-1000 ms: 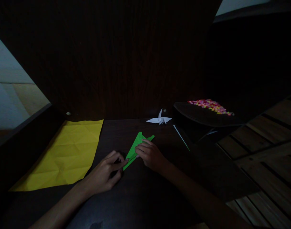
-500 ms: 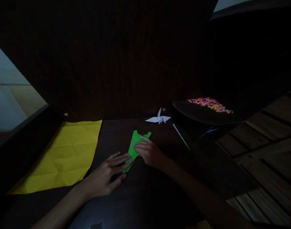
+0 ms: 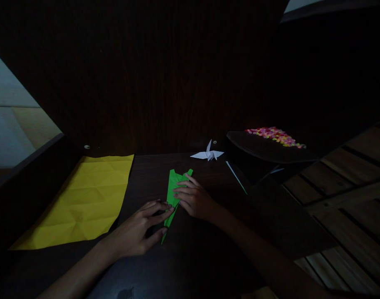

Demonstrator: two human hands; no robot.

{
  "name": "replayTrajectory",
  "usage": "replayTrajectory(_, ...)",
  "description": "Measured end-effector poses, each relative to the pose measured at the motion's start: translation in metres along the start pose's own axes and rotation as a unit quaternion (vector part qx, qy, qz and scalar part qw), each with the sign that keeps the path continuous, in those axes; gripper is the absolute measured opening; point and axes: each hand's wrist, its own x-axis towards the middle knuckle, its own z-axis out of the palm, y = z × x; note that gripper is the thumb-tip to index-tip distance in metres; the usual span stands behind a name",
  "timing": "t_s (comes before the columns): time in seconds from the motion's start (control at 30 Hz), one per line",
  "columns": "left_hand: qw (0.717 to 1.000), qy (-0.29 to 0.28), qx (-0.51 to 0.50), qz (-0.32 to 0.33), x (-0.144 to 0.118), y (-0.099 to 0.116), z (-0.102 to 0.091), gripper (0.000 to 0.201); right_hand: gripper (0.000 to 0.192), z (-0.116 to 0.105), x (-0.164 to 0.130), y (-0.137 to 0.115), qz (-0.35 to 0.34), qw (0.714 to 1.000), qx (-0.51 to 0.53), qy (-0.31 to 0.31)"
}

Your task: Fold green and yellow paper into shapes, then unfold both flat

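A green sheet of origami paper (image 3: 172,191), folded into a narrow tapering shape, lies on the dark wooden surface. My left hand (image 3: 140,227) steadies its lower part, with fingertips on top and the thumb at the lower edge. From the right, my right hand (image 3: 194,198) rests across its upper right side, fingers stretched out over the paper and partly hiding the folds. A thin green tip sticks out below the left thumb. Behind the hands stands a white origami crane (image 3: 208,155).
A creased yellow sheet (image 3: 84,199) lies on the left beside a raised dark edge (image 3: 31,162). To the right are a thin pale strip (image 3: 236,177) and a dark curved shelf (image 3: 255,150) bearing pink and yellow pieces (image 3: 275,136). A dark panel (image 3: 165,83) rises behind.
The green paper has turned slightly and looks narrower, its upper right corner moved left. Its lower tip now reaches further down. My right hand has shifted a little left; my left hand has barely moved.
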Motion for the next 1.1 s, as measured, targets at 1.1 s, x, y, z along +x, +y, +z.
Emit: replayTrajectory(1.1,0.995,-0.038,0.070,0.055,0.001,-0.003,0.001,0.058,0.020,0.002,-0.005,-0.003,0.001,1.000,-0.026,-0.012)
